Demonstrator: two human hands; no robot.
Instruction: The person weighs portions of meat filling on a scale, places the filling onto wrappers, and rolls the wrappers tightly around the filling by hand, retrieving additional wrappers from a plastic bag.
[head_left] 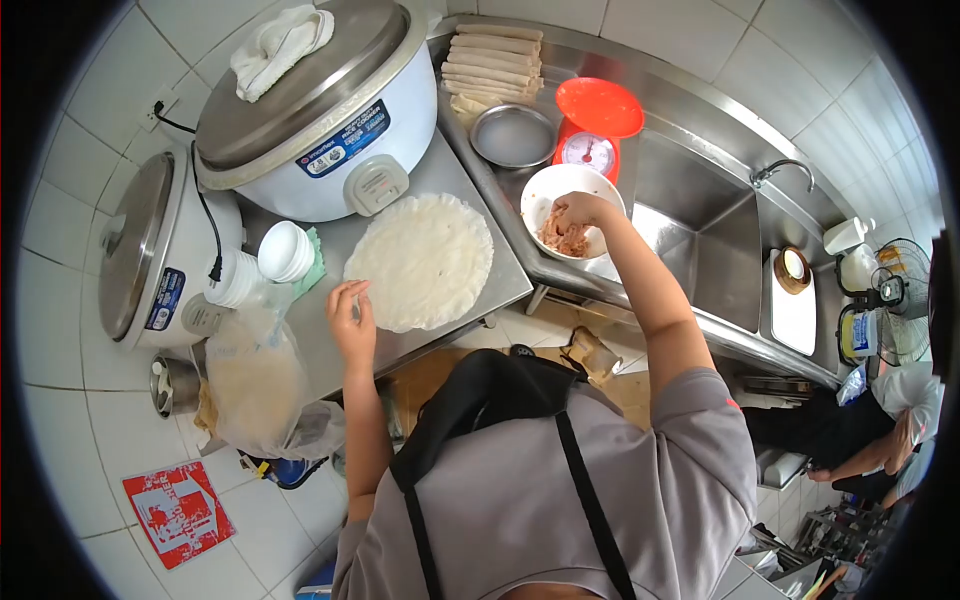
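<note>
My right hand point(577, 208) reaches down into a white bowl point(536, 190), its fingers closed into pinkish shredded meat filling point(566, 240); the fingertips are partly hidden. My left hand point(350, 305) hovers at the left edge of a stack of round, thin white wrappers point(425, 262) on the steel table. Its fingers are loosely bent and apart, with nothing visible in them. Behind the bowl are a red scale point(588, 152) and a round metal pan point(513, 136) holding cloudy liquid. Several rolled wrappers point(492, 62) lie in a pile at the back.
Two large rice cookers point(375, 120) stand to the left, beside stacked white cups point(285, 252) and a plastic bag point(255, 375). A sink point(700, 260) with a faucet point(785, 172) is on the right. Another person point(885, 415) stands at far right, near a fan point(902, 285).
</note>
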